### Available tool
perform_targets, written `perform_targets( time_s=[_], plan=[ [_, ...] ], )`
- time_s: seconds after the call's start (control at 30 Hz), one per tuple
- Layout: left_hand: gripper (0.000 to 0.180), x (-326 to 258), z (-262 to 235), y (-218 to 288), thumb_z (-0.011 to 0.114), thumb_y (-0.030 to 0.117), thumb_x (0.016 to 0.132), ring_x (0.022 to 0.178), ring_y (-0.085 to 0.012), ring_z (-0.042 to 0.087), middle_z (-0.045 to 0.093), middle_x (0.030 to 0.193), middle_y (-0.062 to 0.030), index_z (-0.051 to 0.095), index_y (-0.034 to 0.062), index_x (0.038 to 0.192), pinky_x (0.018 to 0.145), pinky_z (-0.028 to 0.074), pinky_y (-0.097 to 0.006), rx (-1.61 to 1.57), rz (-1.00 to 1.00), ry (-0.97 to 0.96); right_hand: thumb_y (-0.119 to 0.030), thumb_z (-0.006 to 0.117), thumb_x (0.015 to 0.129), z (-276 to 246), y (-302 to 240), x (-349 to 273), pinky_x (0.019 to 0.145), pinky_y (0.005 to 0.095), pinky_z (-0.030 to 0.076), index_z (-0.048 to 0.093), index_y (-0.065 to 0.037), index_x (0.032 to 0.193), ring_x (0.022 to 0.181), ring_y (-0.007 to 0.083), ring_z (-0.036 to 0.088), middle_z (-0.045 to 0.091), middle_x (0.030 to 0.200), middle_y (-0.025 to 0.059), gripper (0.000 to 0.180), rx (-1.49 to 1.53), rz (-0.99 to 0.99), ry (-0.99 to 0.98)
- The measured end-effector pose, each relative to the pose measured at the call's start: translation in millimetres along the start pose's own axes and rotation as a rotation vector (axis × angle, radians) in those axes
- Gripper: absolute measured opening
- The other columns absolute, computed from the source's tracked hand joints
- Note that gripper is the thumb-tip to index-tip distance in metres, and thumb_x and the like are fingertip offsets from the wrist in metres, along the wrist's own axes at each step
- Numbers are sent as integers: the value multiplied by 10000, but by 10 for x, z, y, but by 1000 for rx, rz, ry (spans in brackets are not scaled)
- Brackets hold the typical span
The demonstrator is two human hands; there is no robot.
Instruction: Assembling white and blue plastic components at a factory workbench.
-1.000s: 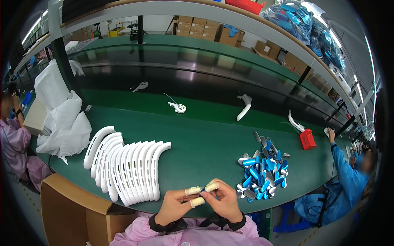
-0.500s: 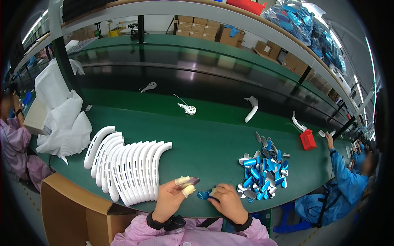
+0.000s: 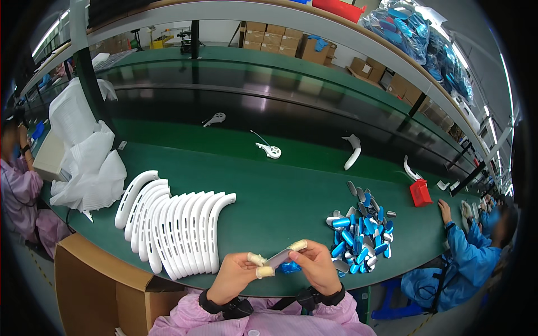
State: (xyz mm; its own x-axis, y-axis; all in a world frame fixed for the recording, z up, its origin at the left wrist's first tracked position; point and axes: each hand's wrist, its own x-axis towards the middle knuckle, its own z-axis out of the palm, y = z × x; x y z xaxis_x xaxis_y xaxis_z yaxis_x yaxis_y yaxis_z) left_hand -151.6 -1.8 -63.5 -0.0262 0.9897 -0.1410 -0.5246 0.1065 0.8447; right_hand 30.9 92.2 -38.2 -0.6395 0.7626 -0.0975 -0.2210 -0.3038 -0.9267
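Note:
A small silver-grey oval cover piece (image 3: pixel 278 259) is held between my two hands, just above the table's near edge. My left hand (image 3: pixel 232 276) pinches its left end with fingertips in pale finger cots. My right hand (image 3: pixel 317 267) grips the other end between thumb and a cot-covered finger. Under the right fingers lies a crumpled bit of blue film (image 3: pixel 289 267) on the table. To the right is a heap of blue and silver cover pieces (image 3: pixel 363 231). Left of my hands, curved white slotted plastic parts (image 3: pixel 178 229) lie in a close row.
Several white parts, one a round-headed piece (image 3: pixel 271 151), ride on the green belt beyond the table. A red bin (image 3: pixel 420 192) stands at right, near a co-worker in blue (image 3: pixel 473 246). White foam wrap (image 3: pixel 92 162) and an open cardboard box (image 3: pixel 95 285) are at left.
My right hand has let go of the blue film and taken hold of the cover piece's right end. Parts on the belt have shifted right. The co-worker's hand has drawn back from the belt.

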Motion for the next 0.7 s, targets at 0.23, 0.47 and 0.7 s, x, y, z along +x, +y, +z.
perform_targets(
  time_s=[0.23,0.47,0.7],
  plan=[
    [43,-81,106,50,704,-9,801,758,-105,598,666,855,-68,681,-2,837,672,469,-229,82,245,-13,-105,540,944,73,162,74,794,321,461,588,-7,958,805,146,564,618,870,63,110,498,266,-139],
    [339,29,-128,197,538,-66,785,1051,-381,507,579,1147,-188,614,2,1108,907,396,-416,1309,662,527,-124,532,947,-155,100,60,805,380,470,576,-32,929,746,135,553,592,803,53,103,516,37,0],
    [581,-42,-24,70,557,-79,765,1147,-457,414,388,1297,-296,446,-14,1332,982,344,-466,1567,373,469,-103,535,940,-130,-7,32,765,346,498,588,-19,988,751,137,567,601,821,50,110,377,-16,59]
  ],
)
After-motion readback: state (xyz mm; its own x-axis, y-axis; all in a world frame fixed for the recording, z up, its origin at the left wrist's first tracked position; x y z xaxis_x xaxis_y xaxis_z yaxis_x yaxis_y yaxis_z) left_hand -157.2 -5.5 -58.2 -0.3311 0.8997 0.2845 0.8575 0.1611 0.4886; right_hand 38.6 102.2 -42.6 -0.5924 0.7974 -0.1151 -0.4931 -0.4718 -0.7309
